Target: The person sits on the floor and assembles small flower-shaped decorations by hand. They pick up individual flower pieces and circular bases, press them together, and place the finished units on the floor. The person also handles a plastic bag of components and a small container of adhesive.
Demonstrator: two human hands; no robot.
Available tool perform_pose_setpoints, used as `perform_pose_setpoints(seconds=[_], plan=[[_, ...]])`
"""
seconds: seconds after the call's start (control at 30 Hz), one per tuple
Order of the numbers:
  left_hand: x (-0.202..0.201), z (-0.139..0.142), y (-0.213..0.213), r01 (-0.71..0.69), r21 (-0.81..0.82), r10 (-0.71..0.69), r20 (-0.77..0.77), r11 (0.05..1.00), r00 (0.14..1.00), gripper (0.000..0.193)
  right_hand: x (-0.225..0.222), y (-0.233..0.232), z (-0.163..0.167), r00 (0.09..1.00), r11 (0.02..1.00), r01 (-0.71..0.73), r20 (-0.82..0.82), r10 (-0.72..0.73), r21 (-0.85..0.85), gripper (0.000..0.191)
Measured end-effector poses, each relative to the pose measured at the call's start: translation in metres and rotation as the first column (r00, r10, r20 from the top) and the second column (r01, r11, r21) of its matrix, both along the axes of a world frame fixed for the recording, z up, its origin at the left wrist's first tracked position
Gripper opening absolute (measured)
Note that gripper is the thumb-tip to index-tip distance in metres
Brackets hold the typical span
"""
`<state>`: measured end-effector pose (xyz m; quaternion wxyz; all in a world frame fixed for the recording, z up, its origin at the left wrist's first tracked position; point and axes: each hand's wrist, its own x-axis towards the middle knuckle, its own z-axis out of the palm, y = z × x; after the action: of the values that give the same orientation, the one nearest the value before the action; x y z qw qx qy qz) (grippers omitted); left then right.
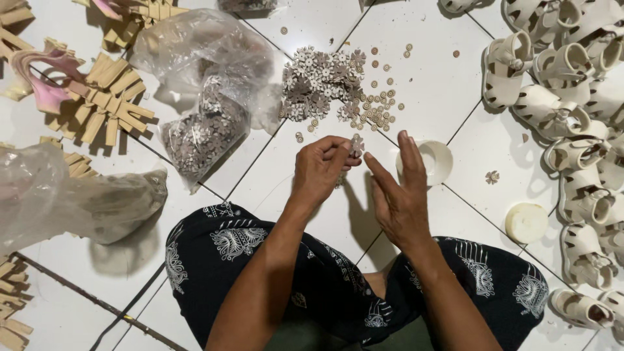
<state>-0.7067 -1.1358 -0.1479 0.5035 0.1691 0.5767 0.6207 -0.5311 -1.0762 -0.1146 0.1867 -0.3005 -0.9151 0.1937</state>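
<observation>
Left hand [320,166] is pinching one flower trim [356,144]; right hand [398,188] is hovering beside it, fingers apart. Big flower pile [318,81] and buttons [380,107] are waiting on the floor, so most work looks left.

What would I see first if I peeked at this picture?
Probably the two hands in the middle: the left hand pinches a small flower-shaped piece while the right hand is open beside it. Just above them lies a pile of the same little flowers on the white tiled floor, and rows of cream sandals fill the right side.
</observation>
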Motion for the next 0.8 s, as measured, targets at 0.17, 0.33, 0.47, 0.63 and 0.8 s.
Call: perform_pose_setpoints(seconds=[0.17, 0.33, 0.47, 0.63, 0.8], plan=[[-0.001, 0.005, 0.001, 0.016, 0.011, -0.016, 0.012, 1.0, 1.0, 0.027, -0.016, 0.001, 0.003, 1.0, 0.998, 0.021, 0.01, -0.021, 0.054, 0.049], [-0.001, 0.01, 0.0, 0.048, 0.046, -0.049, 0.037, 0.998, 0.998, 0.028, -0.016, 0.004, -0.004, 1.0, 0.998, 0.03, 0.005, -0.03, 0.048, 0.047], [-0.001, 0.012, -0.001, 0.055, 0.059, -0.058, 0.052, 0.997, 0.997, 0.027, -0.015, 0.005, -0.007, 0.999, 0.999, 0.027, -0.024, -0.027, 0.018, 0.047], [0.0, 0.007, -0.001, 0.068, 0.055, -0.07, 0.044, 0.996, 0.997, 0.027, -0.015, 0.002, -0.005, 0.999, 0.999, 0.021, -0.026, -0.02, 0.031, 0.045], [-0.001, -0.003, 0.001, -0.003, -0.002, 0.003, 0.02, 1.0, 1.0, 0.027, -0.009, 0.0, -0.004, 0.968, 0.996, 0.077, -0.237, -0.085, -0.044, 0.028]])
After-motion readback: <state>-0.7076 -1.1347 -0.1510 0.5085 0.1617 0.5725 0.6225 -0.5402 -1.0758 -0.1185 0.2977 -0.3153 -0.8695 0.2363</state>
